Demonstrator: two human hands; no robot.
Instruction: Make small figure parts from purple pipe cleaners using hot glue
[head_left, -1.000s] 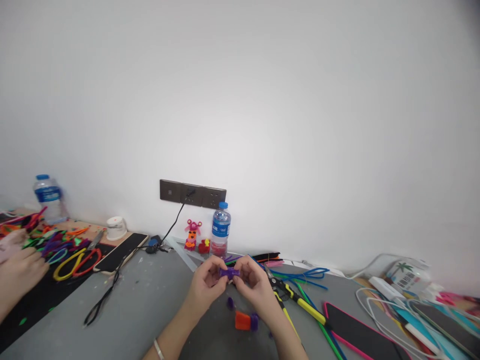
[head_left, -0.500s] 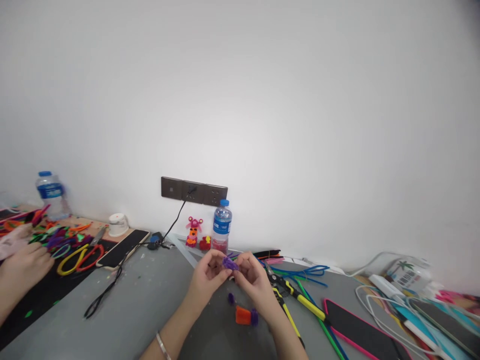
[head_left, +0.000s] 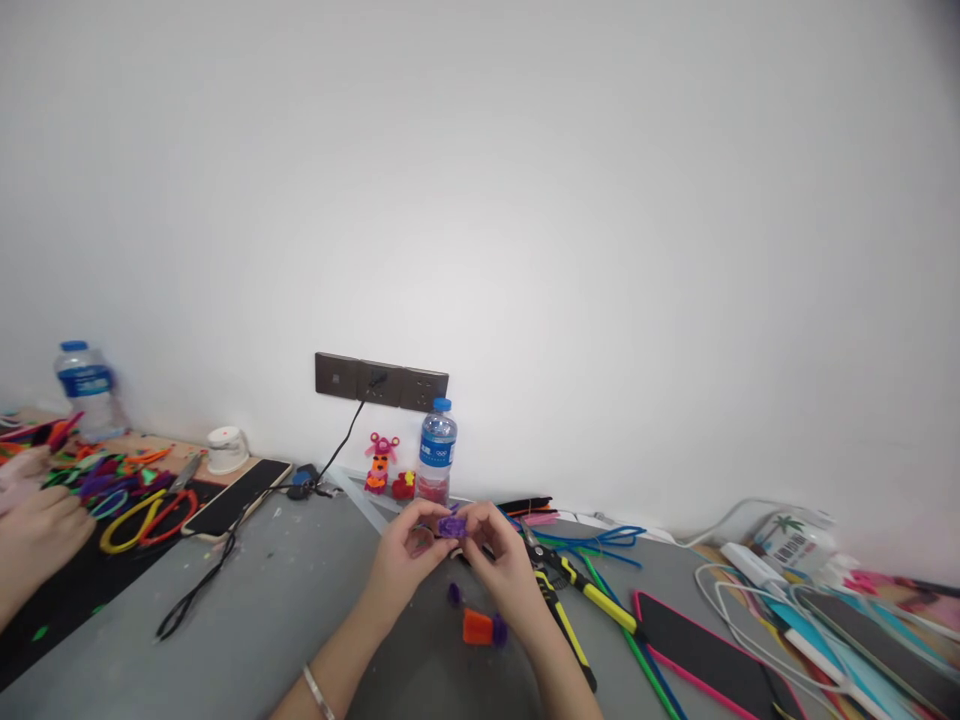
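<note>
Between the fingertips of both hands is a small purple fuzzy piece, which looks like bent pipe cleaner. My left hand pinches its left side, thumb against forefinger. From the other side my right hand pinches it too. Below the hands on the grey table lie an orange piece with a purple end and a small purple bit. Yellow-and-black pliers lie just right of my right hand.
A water bottle and a pink-orange fuzzy figure stand by the wall. Rightward are green and blue pipe cleaners and a pink-edged phone. At left, another person's hand is near scissors and a phone.
The purple piece has turned slightly between my fingertips, and both hands stay pinched on it. The whole view has shifted a little, so things appear slightly further left.
</note>
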